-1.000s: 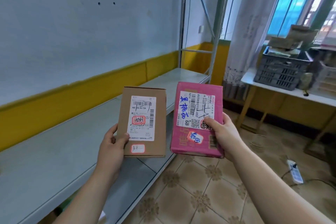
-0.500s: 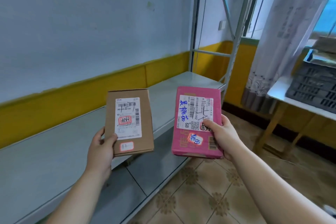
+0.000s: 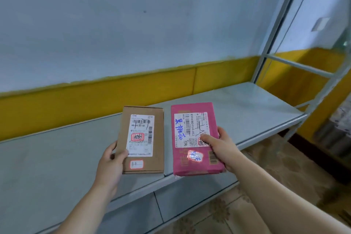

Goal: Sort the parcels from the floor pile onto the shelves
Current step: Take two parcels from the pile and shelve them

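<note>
Hands round parcels, lengthwise away; left hand (image 3: 111, 165), brown box (image 3: 141, 138); right hand (image 3: 218, 146), pink box (image 3: 193, 125)

Left hand (image 3: 110, 164) grips a brown cardboard parcel (image 3: 141, 138) by its lower left edge, thumb on the white label. The pink parcel (image 3: 191, 135) is just beside it at 3 o'clock, held in the right hand (image 3: 220, 148), thumb on its label. Both are over the grey metal shelf (image 3: 47, 167). Patterned floor tiles (image 3: 218, 213) at 5 o'clock, yellow wall stripe (image 3: 95, 100) at 11.
</note>
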Motion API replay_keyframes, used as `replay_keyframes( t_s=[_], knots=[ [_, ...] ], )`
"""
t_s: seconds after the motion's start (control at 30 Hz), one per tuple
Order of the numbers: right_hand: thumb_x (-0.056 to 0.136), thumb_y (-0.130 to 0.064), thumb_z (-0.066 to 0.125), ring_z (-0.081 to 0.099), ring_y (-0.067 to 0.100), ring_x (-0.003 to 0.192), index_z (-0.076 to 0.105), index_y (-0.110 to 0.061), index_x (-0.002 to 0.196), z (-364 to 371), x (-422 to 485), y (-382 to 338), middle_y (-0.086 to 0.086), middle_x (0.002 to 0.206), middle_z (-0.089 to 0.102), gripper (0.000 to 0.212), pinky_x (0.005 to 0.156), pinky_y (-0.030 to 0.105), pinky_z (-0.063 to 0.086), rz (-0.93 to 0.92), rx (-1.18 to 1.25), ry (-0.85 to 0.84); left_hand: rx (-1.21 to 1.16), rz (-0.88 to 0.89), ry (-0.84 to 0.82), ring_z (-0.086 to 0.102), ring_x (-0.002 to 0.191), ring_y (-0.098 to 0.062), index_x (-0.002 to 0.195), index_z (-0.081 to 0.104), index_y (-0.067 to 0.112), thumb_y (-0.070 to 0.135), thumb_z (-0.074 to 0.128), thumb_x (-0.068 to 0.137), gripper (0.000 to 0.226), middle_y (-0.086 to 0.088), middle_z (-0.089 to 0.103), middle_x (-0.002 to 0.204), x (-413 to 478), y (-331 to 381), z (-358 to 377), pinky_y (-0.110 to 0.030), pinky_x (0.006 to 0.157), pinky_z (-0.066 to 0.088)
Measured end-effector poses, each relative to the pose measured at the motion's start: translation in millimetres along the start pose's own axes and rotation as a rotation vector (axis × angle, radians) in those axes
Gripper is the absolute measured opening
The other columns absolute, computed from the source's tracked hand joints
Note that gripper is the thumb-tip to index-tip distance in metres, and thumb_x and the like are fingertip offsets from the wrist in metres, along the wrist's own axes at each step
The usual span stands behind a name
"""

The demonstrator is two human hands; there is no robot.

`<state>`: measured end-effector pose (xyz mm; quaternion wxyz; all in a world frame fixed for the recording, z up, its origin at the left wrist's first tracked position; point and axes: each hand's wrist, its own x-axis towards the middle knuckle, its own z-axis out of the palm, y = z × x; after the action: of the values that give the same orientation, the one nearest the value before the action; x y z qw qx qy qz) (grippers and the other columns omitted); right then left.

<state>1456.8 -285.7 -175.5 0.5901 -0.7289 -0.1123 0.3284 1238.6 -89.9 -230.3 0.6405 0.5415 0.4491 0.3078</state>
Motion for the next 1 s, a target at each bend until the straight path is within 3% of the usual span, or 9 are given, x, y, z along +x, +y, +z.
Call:
replay_keyframes(
  t_s=[0.23, 0.47, 0.67, 0.73, 0.77, 0.87, 0.93, 1.0],
  knots=[
    [0.093, -0.02, 0.068, 0.075, 0.027, 0.078, 0.041, -0.018, 0.136, 33.6, 89.9, -3.9, 0.005, 0.104, 0.071, 0.051, 0.079, 0.052, 0.06, 0.076, -0.029, -0.05, 0.021, -0.064, 0.167, 0.07, 0.092, -0.024, 0.123, 0.056, 0.03, 0.006, 0.057, 0.093, 0.038, 0.002, 0.069, 0.106, 37.3, -9.2, -6.2, -0.046, 0.088, 0.054],
    [0.095, -0.03, 0.064, 0.072, 0.025, 0.08, 0.041, -0.023, 0.123, 58.7, 156.6, 8.8, 0.004, 0.105, 0.07, 0.036, 0.07, 0.038, 0.056, 0.161, -0.089, -0.092, 0.036, -0.161, 0.345, 0.071, 0.09, -0.026, 0.12, 0.058, 0.03, 0.007, 0.058, 0.091, 0.037, -0.004, 0.07, 0.108, 45.8, -31.0, -1.8, -0.049, 0.087, 0.055],
    [0.098, -0.023, 0.061, 0.068, 0.024, 0.078, 0.044, -0.016, 0.116, 58.9, 185.8, 11.9, 0.005, 0.099, 0.068, 0.027, 0.07, 0.036, 0.053, 0.169, -0.133, -0.143, 0.152, -0.213, 0.487, 0.066, 0.09, -0.026, 0.129, 0.054, 0.019, 0.005, 0.056, 0.093, 0.039, -0.008, 0.067, 0.111, 40.5, -39.6, 13.6, -0.037, 0.084, 0.052],
    [0.095, -0.026, 0.064, 0.067, 0.029, 0.092, 0.046, -0.014, 0.12, 58.5, 189.4, 15.5, 0.012, 0.117, 0.065, 0.033, 0.083, 0.042, 0.054, 0.115, -0.227, -0.12, 0.216, -0.214, 0.519, 0.064, 0.089, -0.026, 0.131, 0.053, 0.016, 0.006, 0.055, 0.094, 0.038, -0.008, 0.065, 0.109, 38.6, -39.7, 18.2, -0.032, 0.079, 0.048],
    [0.092, -0.03, 0.066, 0.064, 0.032, 0.105, 0.044, -0.011, 0.13, 56.8, 190.3, 18.0, 0.014, 0.13, 0.059, 0.048, 0.093, 0.046, 0.052, 0.069, -0.319, -0.106, 0.246, -0.214, 0.53, 0.064, 0.089, -0.026, 0.13, 0.053, 0.015, 0.006, 0.055, 0.094, 0.037, -0.009, 0.065, 0.109, 38.1, -40.1, 19.4, -0.031, 0.08, 0.046],
    [0.088, -0.04, 0.07, 0.032, 0.032, 0.142, 0.022, -0.017, 0.154, 40.5, 187.0, 16.4, 0.011, 0.157, 0.026, 0.085, 0.115, 0.046, 0.03, -0.19, -0.685, -0.144, 0.438, -0.207, 0.51, 0.061, 0.091, -0.025, 0.12, 0.057, 0.014, 0.006, 0.057, 0.091, 0.03, -0.007, 0.066, 0.112, 42.8, -44.2, 17.6, -0.033, 0.082, 0.045],
    [0.091, -0.041, 0.065, 0.009, 0.024, 0.151, 0.02, -0.026, 0.156, 29.1, 187.8, 11.1, 0.002, 0.164, 0.011, 0.081, 0.121, 0.041, 0.013, -0.425, -0.966, -0.308, 0.673, -0.213, 0.465, 0.06, 0.098, -0.029, 0.122, 0.056, 0.015, 0.018, 0.062, 0.084, 0.038, -0.008, 0.063, 0.119, 48.2, -49.4, 15.7, -0.037, 0.085, 0.048],
    [0.094, -0.041, 0.055, -0.001, 0.02, 0.153, 0.025, -0.03, 0.156, 25.0, 190.8, 7.0, 0.0, 0.166, 0.007, 0.069, 0.124, 0.038, 0.003, -0.537, -1.169, -0.478, 0.894, -0.199, 0.393, 0.054, 0.114, -0.032, 0.129, 0.054, 0.023, 0.035, 0.059, 0.08, 0.051, -0.009, 0.056, 0.128, 50.5, -54.7, 20.3, -0.042, 0.093, 0.047]
  ],
)
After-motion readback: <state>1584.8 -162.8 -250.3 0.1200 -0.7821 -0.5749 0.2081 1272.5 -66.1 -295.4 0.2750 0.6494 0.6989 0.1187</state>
